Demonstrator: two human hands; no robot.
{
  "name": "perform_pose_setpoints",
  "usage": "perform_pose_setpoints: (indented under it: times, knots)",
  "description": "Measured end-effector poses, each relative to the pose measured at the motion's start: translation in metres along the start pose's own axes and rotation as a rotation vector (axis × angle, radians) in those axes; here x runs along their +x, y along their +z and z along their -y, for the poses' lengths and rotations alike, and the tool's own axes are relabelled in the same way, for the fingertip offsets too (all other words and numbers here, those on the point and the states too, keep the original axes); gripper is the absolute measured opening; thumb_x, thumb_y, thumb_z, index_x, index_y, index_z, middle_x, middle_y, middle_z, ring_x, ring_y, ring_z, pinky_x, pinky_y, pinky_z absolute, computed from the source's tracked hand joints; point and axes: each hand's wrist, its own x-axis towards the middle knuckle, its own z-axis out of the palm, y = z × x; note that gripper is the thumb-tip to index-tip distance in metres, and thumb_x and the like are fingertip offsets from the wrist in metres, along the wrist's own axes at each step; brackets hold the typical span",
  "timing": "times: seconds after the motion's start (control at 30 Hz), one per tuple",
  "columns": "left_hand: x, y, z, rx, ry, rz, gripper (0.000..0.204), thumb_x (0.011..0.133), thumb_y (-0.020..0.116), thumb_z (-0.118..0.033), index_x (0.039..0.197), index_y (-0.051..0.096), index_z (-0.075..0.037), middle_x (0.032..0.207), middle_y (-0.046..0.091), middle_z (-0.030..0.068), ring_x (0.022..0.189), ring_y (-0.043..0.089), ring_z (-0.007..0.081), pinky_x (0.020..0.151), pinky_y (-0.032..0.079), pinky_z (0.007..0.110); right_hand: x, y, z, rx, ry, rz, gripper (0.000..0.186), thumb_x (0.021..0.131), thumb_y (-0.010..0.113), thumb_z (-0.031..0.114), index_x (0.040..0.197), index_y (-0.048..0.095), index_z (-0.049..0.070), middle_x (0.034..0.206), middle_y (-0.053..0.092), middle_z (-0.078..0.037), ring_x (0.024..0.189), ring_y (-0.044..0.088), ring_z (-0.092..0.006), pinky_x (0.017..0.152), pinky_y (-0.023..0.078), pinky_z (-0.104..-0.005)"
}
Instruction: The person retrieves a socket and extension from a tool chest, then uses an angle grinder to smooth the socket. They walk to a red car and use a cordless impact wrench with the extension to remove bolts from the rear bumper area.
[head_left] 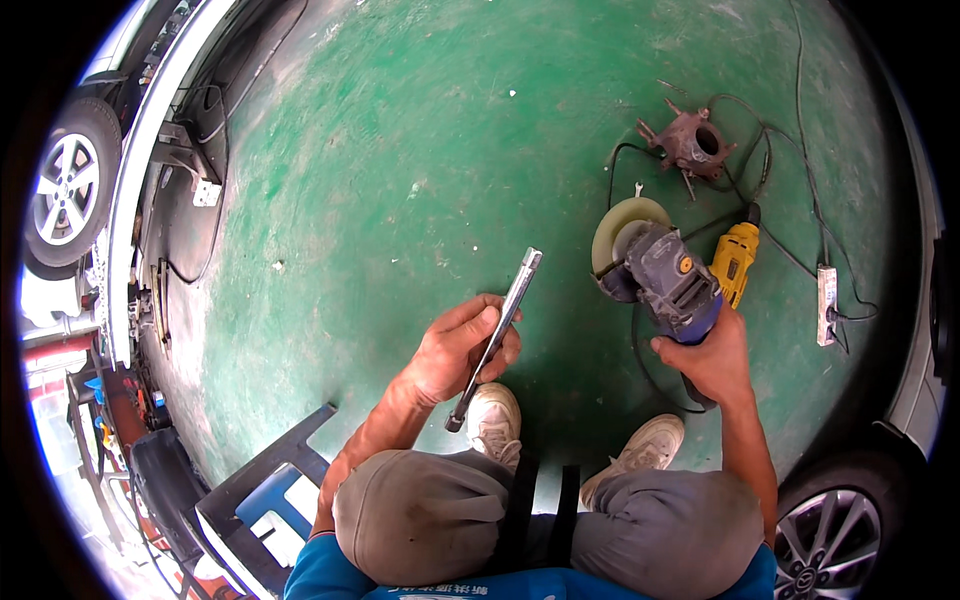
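Note:
My left hand is closed around a slim metal bar with thicker, socket-like ends, held at a slant above my left shoe. Off to the right, my right hand grips an angle grinder by its blue body. The grinder's pale round disc points away from me, to the left of its dark gear head. A small wrench end shows just beyond the disc. Right beside the grinder lies a yellow power tool, partly hidden behind it.
A rusty steering knuckle lies on the green floor at the far right, with black cables around it. A power strip lies farther right. Car wheels stand at left and lower right. A dark frame is at lower left.

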Motion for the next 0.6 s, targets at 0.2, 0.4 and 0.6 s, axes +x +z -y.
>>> perform_pose_setpoints:
  times: [0.2,0.4,0.6]
  knots:
    - [-0.001,-0.003,0.003,-0.021,-0.03,0.019,0.04,0.105,0.045,-0.036,0.115,0.054,0.002,0.078,0.062,0.0139,0.048,0.044,0.0119,0.044,0.033,0.024,0.0,0.005,0.0,0.048,0.056,0.058,0.054,0.059,0.082,0.011,0.106,0.059,-0.003,0.087,0.07,-0.013,0.076,0.068,-0.0215,0.073,0.055,-0.0348]
    - [0.008,-0.011,0.013,0.07,-0.019,-0.029,0.037,0.105,0.047,-0.033,0.113,0.055,0.002,0.085,0.064,0.012,0.058,0.05,0.0117,0.051,0.039,0.025,-0.001,0.01,-0.008,0.128,-0.022,-0.033,0.051,0.062,0.081,0.007,0.108,0.06,-0.003,0.087,0.068,-0.008,0.075,0.064,-0.0157,0.071,0.053,-0.0317]
    - [0.049,-0.047,0.108,1.21,0.134,-0.188,0.032,0.097,0.058,-0.027,0.116,0.057,-0.001,0.093,0.064,0.0126,0.075,0.062,0.0287,0.067,0.051,0.04,0.003,-0.006,-0.001,0.362,0.175,-0.098,0.038,0.071,0.078,0.003,0.105,0.063,-0.003,0.091,0.066,-0.004,0.078,0.06,-0.0104,0.069,0.051,-0.0276]
